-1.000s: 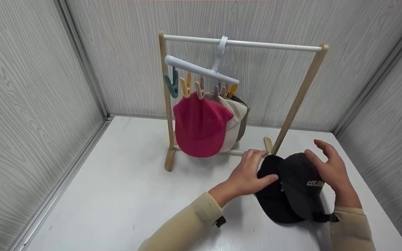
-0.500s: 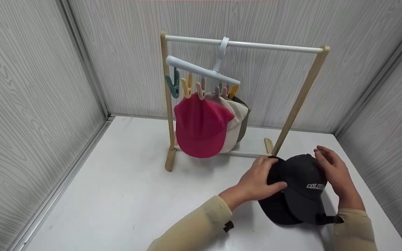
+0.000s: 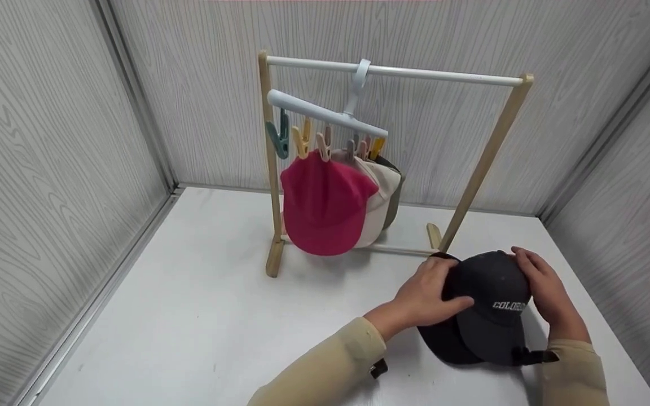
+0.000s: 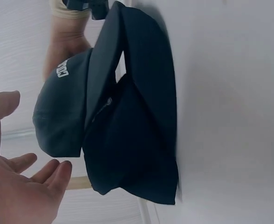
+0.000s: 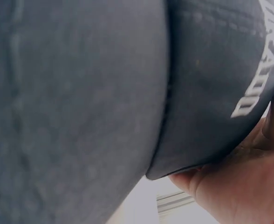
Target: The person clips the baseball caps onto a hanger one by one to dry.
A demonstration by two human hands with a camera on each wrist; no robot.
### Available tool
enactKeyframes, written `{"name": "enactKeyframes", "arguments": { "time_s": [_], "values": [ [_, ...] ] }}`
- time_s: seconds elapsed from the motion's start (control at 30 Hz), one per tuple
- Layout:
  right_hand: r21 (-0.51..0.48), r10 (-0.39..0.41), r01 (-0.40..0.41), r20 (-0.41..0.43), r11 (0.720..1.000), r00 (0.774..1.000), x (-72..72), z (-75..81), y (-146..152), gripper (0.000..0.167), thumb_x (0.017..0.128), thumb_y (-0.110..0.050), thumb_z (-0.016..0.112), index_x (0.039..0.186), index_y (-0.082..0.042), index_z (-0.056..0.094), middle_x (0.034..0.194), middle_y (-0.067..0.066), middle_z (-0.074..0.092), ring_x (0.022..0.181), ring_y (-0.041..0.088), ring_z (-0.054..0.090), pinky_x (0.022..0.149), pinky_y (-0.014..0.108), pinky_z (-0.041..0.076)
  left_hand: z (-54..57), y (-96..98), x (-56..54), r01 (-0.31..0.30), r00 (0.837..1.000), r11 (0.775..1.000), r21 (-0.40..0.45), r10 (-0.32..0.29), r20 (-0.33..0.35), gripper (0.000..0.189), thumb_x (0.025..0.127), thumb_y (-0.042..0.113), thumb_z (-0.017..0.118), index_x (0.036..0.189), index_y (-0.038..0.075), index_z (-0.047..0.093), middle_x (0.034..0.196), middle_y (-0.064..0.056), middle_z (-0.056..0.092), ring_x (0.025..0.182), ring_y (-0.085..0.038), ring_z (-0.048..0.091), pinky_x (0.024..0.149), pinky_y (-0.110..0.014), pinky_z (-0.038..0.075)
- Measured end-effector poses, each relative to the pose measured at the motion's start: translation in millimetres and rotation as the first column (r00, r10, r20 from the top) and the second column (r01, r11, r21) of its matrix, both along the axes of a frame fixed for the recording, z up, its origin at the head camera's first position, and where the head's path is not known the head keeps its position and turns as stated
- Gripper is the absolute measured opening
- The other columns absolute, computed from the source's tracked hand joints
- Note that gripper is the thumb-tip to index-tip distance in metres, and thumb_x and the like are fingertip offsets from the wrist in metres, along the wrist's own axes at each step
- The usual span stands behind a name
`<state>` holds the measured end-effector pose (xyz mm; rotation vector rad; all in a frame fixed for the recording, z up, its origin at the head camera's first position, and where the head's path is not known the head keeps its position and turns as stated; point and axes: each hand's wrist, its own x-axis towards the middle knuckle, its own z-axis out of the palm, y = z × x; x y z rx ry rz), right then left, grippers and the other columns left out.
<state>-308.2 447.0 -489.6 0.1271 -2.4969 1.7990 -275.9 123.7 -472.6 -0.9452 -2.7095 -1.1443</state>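
In the head view, a black baseball cap (image 3: pixel 494 287) with white "COLORADO" lettering sits at the right of the table, overlapping a second dark cap (image 3: pixel 449 344). My left hand (image 3: pixel 429 296) hovers over the left side of the pair, thumb spread; the left wrist view shows its fingers (image 4: pixel 58 177) apart from the lettered cap (image 4: pixel 62 112). Along the right side of that cap's crown lies my right hand (image 3: pixel 548 290). The right wrist view has this hand (image 5: pixel 244 182) against the crown, with some fingertips hidden behind it.
Behind the hands stands a wooden rack (image 3: pixel 486 158) with a white top rail (image 3: pixel 443 73). A pale hanger (image 3: pixel 325 115) hangs there with several clothespins. A pink cap (image 3: pixel 325 208), a cream cap (image 3: pixel 378 208) and an olive cap (image 3: pixel 395 197) hang from it. Grey panels surround the white table (image 3: pixel 189 316).
My left hand has moved right, further over the dark caps. My right hand has come down from above the lettered cap onto the side of its crown. The caps have shifted slightly.
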Motion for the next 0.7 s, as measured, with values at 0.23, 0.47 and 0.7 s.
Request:
{"name": "enactKeyframes", "arguments": {
  "time_s": [0.23,0.47,0.7],
  "values": [
    [-0.066,0.021,-0.019,0.04,0.998,0.999,0.4,-8.4,7.5,0.054,0.12,-0.05,0.039,0.158,-0.015,0.054,0.133,-0.027,0.06,0.124,-0.007,0.058,0.101,0.015,0.047,-2.0,7.2,1.8,-0.011,1.0,1.0,-0.012,0.012,0.025,0.078,0.103,0.058,0.071,0.165,0.015,0.048,0.16,-0.001,0.052,0.148,-0.009,0.049,0.118,-0.022,0.04],
    [-0.132,0.034,-0.026,0.055,0.991,0.998,-0.5,-15.3,10.5,0.043,0.12,-0.05,0.038,0.141,-0.028,0.069,0.128,-0.021,0.07,0.121,-0.001,0.064,0.101,0.017,0.049,-3.8,10.6,-1.3,-0.022,0.999,1.0,-0.013,0.022,0.041,0.078,0.105,0.057,0.071,0.165,0.014,0.046,0.161,-0.001,0.052,0.149,-0.009,0.048,0.119,-0.023,0.04],
    [-0.152,-0.033,0.043,0.072,0.987,0.997,-2.8,-15.5,9.1,0.041,0.12,-0.048,0.04,0.116,-0.026,0.075,0.111,-0.015,0.069,0.107,0.003,0.063,0.094,0.02,0.05,-4.9,13.6,-4.5,-0.033,0.996,0.999,0.023,0.031,0.087,0.077,0.106,0.056,0.07,0.166,0.014,0.045,0.162,-0.001,0.053,0.15,-0.009,0.048,0.12,-0.023,0.039]
  ]
}}
